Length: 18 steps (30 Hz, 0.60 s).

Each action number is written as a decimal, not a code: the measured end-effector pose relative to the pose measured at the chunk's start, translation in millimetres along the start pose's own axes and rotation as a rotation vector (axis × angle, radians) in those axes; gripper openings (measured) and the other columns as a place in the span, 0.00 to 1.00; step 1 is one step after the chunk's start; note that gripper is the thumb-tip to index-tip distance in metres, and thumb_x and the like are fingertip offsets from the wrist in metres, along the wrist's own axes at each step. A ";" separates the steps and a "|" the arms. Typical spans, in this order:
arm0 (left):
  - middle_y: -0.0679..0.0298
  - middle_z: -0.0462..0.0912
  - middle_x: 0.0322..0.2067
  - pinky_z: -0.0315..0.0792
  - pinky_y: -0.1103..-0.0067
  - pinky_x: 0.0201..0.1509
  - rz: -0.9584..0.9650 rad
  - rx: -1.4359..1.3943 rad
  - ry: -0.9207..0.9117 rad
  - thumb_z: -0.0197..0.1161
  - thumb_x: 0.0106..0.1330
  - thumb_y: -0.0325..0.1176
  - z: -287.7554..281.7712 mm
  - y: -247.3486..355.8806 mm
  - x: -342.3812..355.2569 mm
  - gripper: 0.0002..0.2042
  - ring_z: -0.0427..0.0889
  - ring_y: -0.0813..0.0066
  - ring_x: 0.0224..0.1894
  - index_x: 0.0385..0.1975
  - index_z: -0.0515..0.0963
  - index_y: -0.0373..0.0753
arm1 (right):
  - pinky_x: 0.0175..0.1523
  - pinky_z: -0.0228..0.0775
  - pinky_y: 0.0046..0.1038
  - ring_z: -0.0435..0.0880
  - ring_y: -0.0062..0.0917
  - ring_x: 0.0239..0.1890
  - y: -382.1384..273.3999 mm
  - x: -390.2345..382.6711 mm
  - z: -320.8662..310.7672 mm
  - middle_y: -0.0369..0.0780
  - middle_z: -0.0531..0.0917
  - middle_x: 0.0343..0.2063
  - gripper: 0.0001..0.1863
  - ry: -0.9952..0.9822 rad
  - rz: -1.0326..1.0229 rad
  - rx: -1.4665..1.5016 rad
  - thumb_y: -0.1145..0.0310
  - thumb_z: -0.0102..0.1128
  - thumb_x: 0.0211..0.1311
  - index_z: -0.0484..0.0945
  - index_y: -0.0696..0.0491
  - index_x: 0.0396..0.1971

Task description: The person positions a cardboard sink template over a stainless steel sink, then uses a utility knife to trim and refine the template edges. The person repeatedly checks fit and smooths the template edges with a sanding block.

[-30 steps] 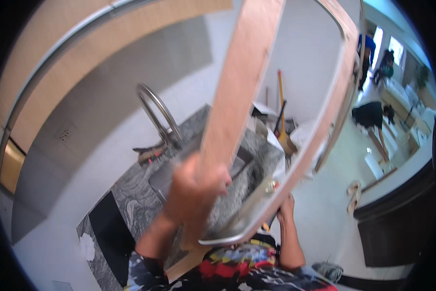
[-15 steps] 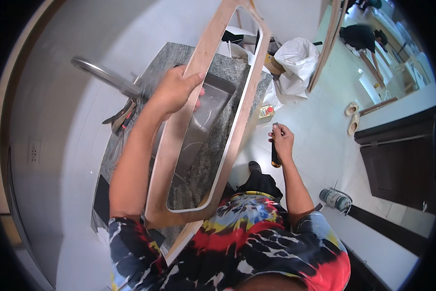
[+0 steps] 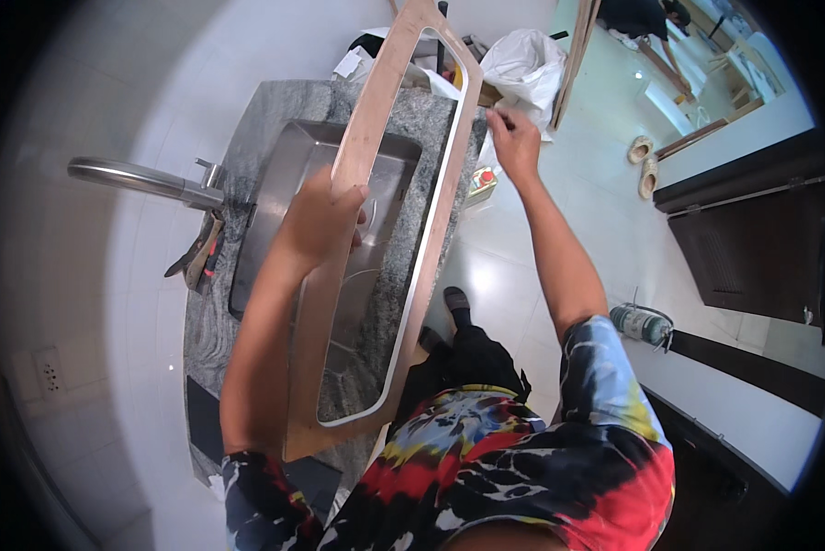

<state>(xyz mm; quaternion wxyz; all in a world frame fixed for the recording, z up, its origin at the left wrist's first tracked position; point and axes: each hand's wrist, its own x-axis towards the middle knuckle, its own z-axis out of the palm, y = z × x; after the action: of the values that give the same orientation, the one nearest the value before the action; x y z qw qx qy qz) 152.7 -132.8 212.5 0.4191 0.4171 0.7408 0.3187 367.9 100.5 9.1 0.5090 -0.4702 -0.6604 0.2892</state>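
Observation:
My left hand (image 3: 320, 220) is wrapped round the left bar of a long wooden frame (image 3: 371, 115) with a large cut-out and a white inner edge. The frame is held tilted over a steel sink (image 3: 284, 165) in a grey stone countertop (image 3: 215, 331). Out at the far right corner of the frame, my right hand (image 3: 515, 145) is closed, fingers pinched together close to the edge. The black-handled utility knife seen in it earlier is now mostly hidden by the fingers.
A curved faucet (image 3: 137, 179) rises left of the sink, with hand tools (image 3: 201, 255) beside it. Beyond the counter stand a white sack (image 3: 522, 69) and a small can (image 3: 482, 185). A green cylinder (image 3: 642, 323) lies at right. Another person (image 3: 634, 16) works at far right.
My right hand has moved up and away from me to the frame's far right edge. The view has shifted; the frame sits lower in it, still in my left hand.

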 end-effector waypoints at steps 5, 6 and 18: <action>0.63 0.80 0.27 0.76 0.76 0.25 -0.123 0.028 0.068 0.66 0.71 0.35 -0.9 6.6 -10.9 0.16 0.82 0.75 0.22 0.50 0.75 0.31 | 0.41 0.79 0.33 0.90 0.34 0.34 13.6 41.0 40.4 0.47 0.89 0.32 0.12 0.005 -0.185 -0.066 0.63 0.70 0.65 0.89 0.57 0.41; 0.63 0.80 0.27 0.76 0.76 0.25 -0.127 0.036 0.081 0.67 0.70 0.35 5.1 10.1 -13.3 0.17 0.82 0.75 0.22 0.51 0.74 0.31 | 0.41 0.79 0.34 0.90 0.36 0.34 13.4 47.6 41.8 0.47 0.89 0.33 0.12 -0.013 -0.182 -0.107 0.62 0.70 0.65 0.89 0.56 0.40; 0.63 0.80 0.27 0.75 0.76 0.24 -0.138 0.098 0.094 0.67 0.65 0.28 5.4 7.2 -9.2 0.20 0.81 0.76 0.21 0.55 0.72 0.30 | 0.41 0.80 0.42 0.88 0.44 0.35 20.4 80.5 77.9 0.45 0.88 0.32 0.09 -0.084 -0.383 -0.374 0.61 0.69 0.62 0.90 0.48 0.36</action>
<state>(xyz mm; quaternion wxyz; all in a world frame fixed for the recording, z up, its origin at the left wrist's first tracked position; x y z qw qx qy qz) 162.8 -137.0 219.3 0.3842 0.3696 0.8012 0.2718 297.8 189.7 -0.7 0.4310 -0.4102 -0.7998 0.0796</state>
